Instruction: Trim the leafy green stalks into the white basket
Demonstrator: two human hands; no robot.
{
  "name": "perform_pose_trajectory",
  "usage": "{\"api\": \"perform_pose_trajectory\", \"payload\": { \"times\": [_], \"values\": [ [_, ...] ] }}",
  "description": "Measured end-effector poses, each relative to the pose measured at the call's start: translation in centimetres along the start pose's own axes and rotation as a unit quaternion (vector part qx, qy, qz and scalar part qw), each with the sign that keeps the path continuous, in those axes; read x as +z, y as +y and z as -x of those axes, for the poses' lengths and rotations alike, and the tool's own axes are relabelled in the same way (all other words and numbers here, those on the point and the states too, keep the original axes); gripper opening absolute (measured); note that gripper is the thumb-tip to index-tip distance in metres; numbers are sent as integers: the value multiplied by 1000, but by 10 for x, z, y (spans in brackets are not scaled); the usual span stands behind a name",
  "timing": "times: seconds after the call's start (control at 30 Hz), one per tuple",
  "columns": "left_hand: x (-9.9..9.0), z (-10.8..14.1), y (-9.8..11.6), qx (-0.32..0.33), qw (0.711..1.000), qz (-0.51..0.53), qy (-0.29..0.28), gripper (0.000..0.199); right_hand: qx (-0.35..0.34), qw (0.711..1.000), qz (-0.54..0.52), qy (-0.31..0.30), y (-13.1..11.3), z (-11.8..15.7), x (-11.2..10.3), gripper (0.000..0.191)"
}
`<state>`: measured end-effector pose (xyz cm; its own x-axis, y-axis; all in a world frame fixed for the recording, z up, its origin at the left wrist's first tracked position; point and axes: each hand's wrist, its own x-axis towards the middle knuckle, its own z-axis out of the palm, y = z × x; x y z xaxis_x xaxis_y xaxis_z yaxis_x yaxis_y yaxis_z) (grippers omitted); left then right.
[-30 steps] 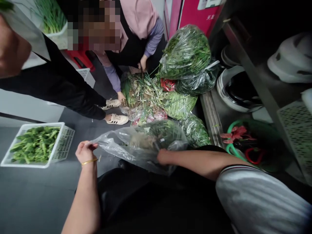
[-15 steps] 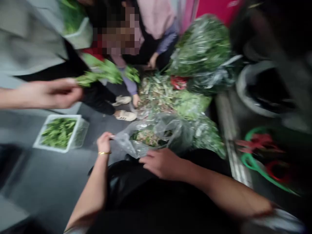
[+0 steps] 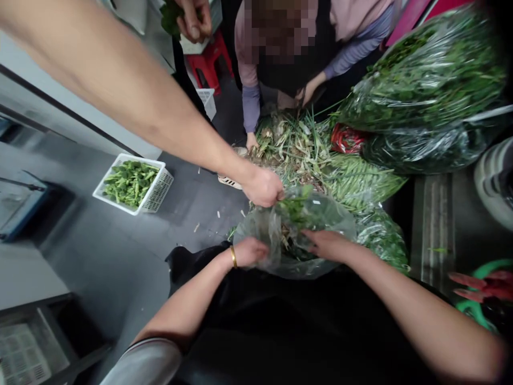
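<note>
Head view: my left hand [image 3: 249, 252], a thin gold bangle [image 3: 233, 257] at its wrist, and my right hand [image 3: 326, 245] are both closed narrowly on opposite sides of a clear plastic bag [image 3: 323, 219], which sits against my dark clothing with its mouth spread between them. Green leaves and pale stems show inside. A co-worker's bare forearm [image 3: 140, 99] reaches in from the upper left, its hand [image 3: 262, 187] just above the mouth, near a sprig of leafy greens [image 3: 296, 209]. The step in hand looks like holding this bag open, and the next move calls for keeping its mouth spread.

I count one white mesh plastic basket [image 3: 158, 191] of cut green stalks, one heap of pale green spring onions [image 3: 292, 149], two large bulging clear bags of dark greens [image 3: 425, 85], one smaller bag of greens [image 3: 382, 240], one bundle of red chillies [image 3: 347, 139] and one red plastic stool [image 3: 208, 56]. A second co-worker's two hands [image 3: 251, 141] work at the heap.
</note>
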<state>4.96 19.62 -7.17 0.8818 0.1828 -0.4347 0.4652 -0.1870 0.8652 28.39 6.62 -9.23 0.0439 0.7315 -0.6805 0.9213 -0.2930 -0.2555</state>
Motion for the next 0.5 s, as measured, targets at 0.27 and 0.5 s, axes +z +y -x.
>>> {"api": "perform_pose_trajectory", "payload": {
  "times": [0.27, 0.5],
  "values": [
    [-66, 10, -19, -83, 776, 396, 484, 9, 172, 971, -12, 163, 52, 2, -16, 65],
    [-48, 24, -14, 0, 966, 52, 252, 14, 64, 934, -44, 348, 38, 18, -8, 46]
  ]
}}
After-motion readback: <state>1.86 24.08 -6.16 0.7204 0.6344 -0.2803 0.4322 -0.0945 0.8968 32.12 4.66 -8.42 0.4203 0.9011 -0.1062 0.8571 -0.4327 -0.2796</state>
